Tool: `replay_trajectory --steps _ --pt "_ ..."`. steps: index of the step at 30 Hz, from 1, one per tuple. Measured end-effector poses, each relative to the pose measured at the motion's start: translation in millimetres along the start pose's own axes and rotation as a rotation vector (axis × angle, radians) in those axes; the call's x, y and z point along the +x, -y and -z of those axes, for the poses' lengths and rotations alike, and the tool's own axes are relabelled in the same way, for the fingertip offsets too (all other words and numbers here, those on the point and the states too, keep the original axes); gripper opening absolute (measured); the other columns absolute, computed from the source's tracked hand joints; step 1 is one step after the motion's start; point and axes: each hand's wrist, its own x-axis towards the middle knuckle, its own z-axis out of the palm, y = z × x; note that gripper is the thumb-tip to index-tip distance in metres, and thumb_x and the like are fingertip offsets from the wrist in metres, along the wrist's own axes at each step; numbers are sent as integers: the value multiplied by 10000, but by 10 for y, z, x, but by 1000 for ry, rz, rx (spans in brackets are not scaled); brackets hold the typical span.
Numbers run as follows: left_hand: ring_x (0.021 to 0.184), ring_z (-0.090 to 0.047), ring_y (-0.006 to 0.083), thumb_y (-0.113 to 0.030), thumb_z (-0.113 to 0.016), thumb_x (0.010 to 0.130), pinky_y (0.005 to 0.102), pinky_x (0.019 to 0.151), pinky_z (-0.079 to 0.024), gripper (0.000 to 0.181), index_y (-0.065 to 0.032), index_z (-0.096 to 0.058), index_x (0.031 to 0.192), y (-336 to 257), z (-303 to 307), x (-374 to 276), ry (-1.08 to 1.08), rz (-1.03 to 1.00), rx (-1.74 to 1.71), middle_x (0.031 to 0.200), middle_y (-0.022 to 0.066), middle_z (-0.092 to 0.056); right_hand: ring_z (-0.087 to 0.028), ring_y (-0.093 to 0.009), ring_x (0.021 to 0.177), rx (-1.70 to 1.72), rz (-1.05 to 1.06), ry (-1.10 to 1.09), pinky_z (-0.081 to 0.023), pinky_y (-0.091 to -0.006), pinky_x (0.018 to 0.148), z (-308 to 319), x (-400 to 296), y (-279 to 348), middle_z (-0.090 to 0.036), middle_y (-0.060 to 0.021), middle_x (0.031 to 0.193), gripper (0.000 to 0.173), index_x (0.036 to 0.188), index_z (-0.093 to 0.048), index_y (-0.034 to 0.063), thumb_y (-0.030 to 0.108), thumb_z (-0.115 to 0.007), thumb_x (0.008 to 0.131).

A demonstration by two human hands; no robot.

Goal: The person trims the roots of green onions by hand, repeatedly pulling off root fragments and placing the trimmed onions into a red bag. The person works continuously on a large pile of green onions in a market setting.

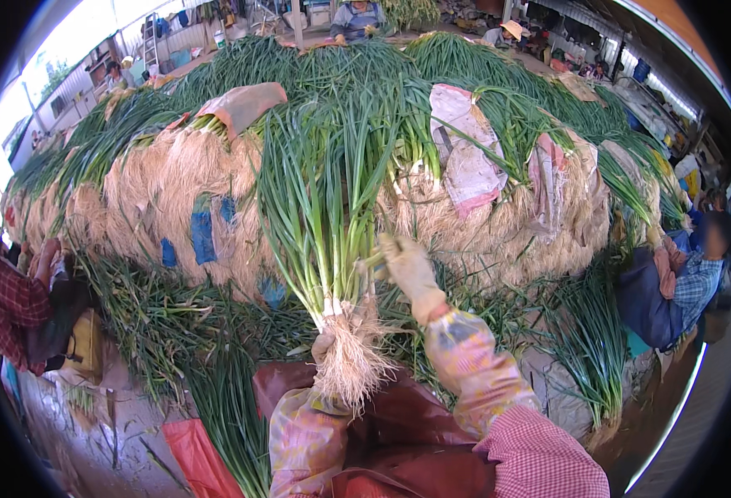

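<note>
A bunch of green onions (pixel 325 230) stands before me, roots towards me and leaves pointing away over the heap. My gloved left hand (pixel 323 346) is closed around its white root end, partly hidden behind the pale roots (pixel 354 358). On the bunch's right side is my gloved right hand (pixel 403 264), somewhat blurred, its fingers at a yellowish leaf or stem beside the stalks; whether they grip it is unclear. Both forearms wear patterned sleeve covers, and a dark red apron (pixel 418 404) covers my lap.
A large heap of green onions (pixel 353 68) spreads ahead, with sacking (pixel 468 149) on it. Loose leaves (pixel 216 311) lie below. More onions rest at lower left (pixel 232 404) and right (pixel 589 361). Co-workers sit at left (pixel 11 305) and right (pixel 695 280); others are beyond the heap.
</note>
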Motion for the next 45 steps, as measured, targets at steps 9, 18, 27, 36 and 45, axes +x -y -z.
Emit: replay_trajectory --steps 9,18,27,36,45 --pt "1083 -581 274 -140 -621 800 434 967 -507 552 14 -466 1308 -108 494 97 104 52 -71 1170 155 -573 -657 -335 919 -299 172 -287 -516 -422 852 -529 781 -381 -670 -212 974 572 1031 -615 -34 524 -623 904" --pt "933 -550 238 -224 -634 826 378 876 -482 565 -2 -457 1314 0 93 68 58 18 28 1073 136 -567 -607 -122 523 381 177 148 -488 -242 429 -257 -65 -421 -682 -95 866 285 1011 -550 14 296 -514 1018" --pt "1158 -529 303 -222 -617 844 447 1066 -419 518 -1 -469 1288 15 29 52 26 17 6 1069 132 -576 -522 -55 446 762 586 224 -592 -356 588 397 -645 -698 -549 45 651 344 900 -602 94 383 -467 1027" --pt "1130 -586 305 -160 -604 817 468 1006 -485 558 -63 -481 1352 -4 50 1 -120 120 -62 1162 139 -608 -563 -67 484 203 126 195 -460 -195 387 178 -43 24 -582 18 631 427 1328 -566 135 347 -606 959" --pt "951 -635 231 -152 -633 791 356 768 -584 566 -34 -463 1317 -133 290 62 -76 170 149 1165 140 -585 -561 -104 493 -109 81 427 -452 -246 437 -288 670 -260 -606 -32 652 341 1170 -605 30 250 -677 920"
